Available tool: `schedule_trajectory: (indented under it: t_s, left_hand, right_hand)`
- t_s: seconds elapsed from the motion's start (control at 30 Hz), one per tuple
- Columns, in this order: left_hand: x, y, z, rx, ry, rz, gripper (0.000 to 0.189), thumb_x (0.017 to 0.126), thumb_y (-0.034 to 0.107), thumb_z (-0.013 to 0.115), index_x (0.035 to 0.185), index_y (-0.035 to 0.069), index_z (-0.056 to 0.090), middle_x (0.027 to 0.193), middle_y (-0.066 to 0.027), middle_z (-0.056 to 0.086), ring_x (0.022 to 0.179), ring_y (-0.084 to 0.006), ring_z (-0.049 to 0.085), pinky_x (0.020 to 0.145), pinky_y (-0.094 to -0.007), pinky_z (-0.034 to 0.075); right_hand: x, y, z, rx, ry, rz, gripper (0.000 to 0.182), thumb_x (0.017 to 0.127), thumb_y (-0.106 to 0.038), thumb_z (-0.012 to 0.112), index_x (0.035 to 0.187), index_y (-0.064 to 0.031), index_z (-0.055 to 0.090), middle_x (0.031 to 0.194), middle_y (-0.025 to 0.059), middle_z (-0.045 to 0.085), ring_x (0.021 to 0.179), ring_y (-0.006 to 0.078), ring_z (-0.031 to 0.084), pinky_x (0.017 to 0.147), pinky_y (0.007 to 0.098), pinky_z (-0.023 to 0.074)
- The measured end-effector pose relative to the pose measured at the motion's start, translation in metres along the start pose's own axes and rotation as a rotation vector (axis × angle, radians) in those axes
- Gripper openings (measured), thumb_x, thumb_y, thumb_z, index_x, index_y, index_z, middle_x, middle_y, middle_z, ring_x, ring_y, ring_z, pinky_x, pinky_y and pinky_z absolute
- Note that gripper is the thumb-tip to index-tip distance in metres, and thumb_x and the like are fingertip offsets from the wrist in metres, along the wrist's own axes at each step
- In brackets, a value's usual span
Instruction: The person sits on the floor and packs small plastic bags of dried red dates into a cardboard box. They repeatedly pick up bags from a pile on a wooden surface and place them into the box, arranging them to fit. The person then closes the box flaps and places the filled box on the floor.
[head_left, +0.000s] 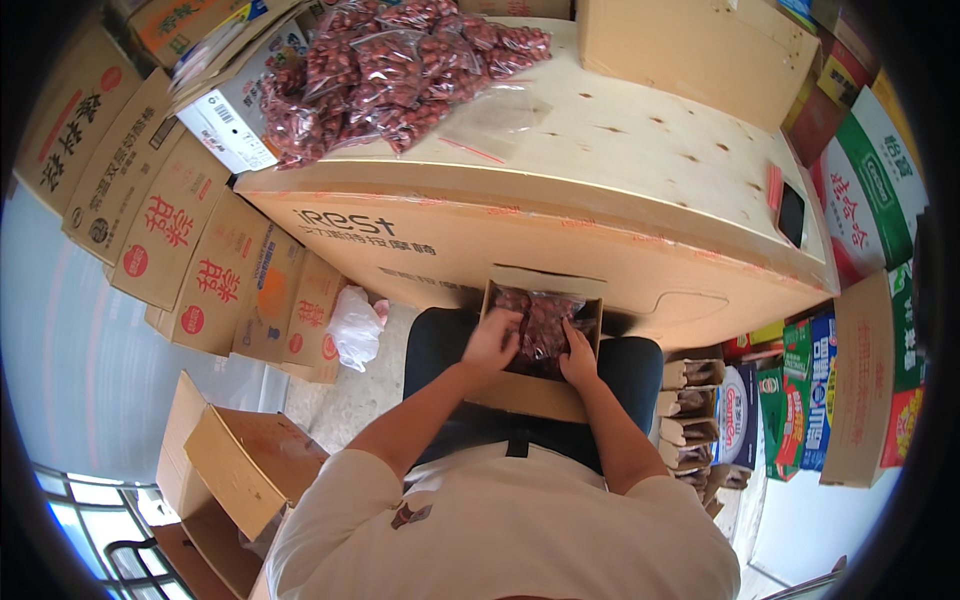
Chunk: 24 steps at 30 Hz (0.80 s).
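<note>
An open cardboard box (525, 394) rests on the person's lap, its flaps folded out. Inside lie clear plastic bags of dark red dried fruit, perhaps jujubes (546, 319). My left hand (493, 341) is over the left side of the box, its fingers bent at the bags; whether it grips one is hidden. My right hand (577, 352) lies along the right side, fingers touching a bag. A heap of similar filled bags (390, 67) covers the left part of the tabletop ahead, beside a flat transparent zip bag (499, 120) with a red strip.
A large carton (450, 232) stands under the wooden board (645, 127). A phone (790, 214) lies at the board's right end. Stacked cartons (169, 217) line the left, an open carton (240, 465) below them. Small open boxes with bags (690, 405) stand in a row at right.
</note>
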<state>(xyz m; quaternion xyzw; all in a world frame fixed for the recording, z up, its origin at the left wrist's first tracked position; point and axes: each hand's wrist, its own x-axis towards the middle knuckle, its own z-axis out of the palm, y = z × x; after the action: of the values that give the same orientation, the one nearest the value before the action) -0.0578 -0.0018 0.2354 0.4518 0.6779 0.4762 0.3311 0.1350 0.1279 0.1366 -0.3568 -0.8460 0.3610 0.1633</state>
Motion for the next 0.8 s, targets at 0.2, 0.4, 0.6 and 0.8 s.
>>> schedule_trajectory:
  t_s: [0.2, 0.4, 0.6, 0.8]
  left_hand:
    - [0.061, 0.037, -0.198, -0.235, 1.201, 0.326, 0.070, 0.089, 0.017, 0.062, 0.142, 0.005, 0.017, 0.145, -0.0163, 0.027, 0.130, -0.0296, 0.033, 0.109, -0.0426, 0.029]
    - [0.093, 0.076, -0.326, -0.735, 1.090, 0.094, 0.069, 0.086, 0.019, 0.070, 0.140, 0.009, 0.029, 0.136, -0.0069, 0.042, 0.117, -0.0219, 0.047, 0.086, -0.0360, 0.049]
    - [0.094, 0.016, -0.361, -0.993, 0.952, 0.169, 0.038, 0.085, 0.013, 0.070, 0.120, 0.008, 0.054, 0.108, -0.0077, 0.062, 0.089, -0.0232, 0.063, 0.069, -0.0391, 0.054]
    - [0.054, 0.008, -0.327, -0.931, 0.836, 0.225, 0.033, 0.089, 0.016, 0.062, 0.119, 0.007, 0.053, 0.103, -0.0074, 0.063, 0.089, -0.0235, 0.062, 0.070, -0.0380, 0.052]
  right_hand:
    - [-0.001, -0.003, 0.001, 0.047, 0.044, 0.021, 0.078, 0.069, 0.005, 0.050, 0.143, -0.0148, 0.039, 0.129, 0.0190, 0.052, 0.118, 0.0387, 0.049, 0.100, 0.0412, 0.0422]
    - [0.000, 0.000, 0.003, 0.064, 0.070, -0.010, 0.078, 0.067, 0.008, 0.049, 0.141, -0.0141, 0.041, 0.125, 0.0189, 0.054, 0.116, 0.0383, 0.051, 0.100, 0.0404, 0.0421]
    - [0.002, 0.005, 0.006, 0.086, 0.093, -0.053, 0.076, 0.066, 0.008, 0.048, 0.140, -0.0121, 0.043, 0.122, 0.0199, 0.055, 0.115, 0.0389, 0.051, 0.100, 0.0404, 0.0418]
    - [0.003, 0.005, 0.004, 0.092, 0.077, -0.032, 0.073, 0.068, 0.008, 0.047, 0.138, -0.0100, 0.044, 0.125, 0.0218, 0.053, 0.116, 0.0402, 0.050, 0.101, 0.0402, 0.0409]
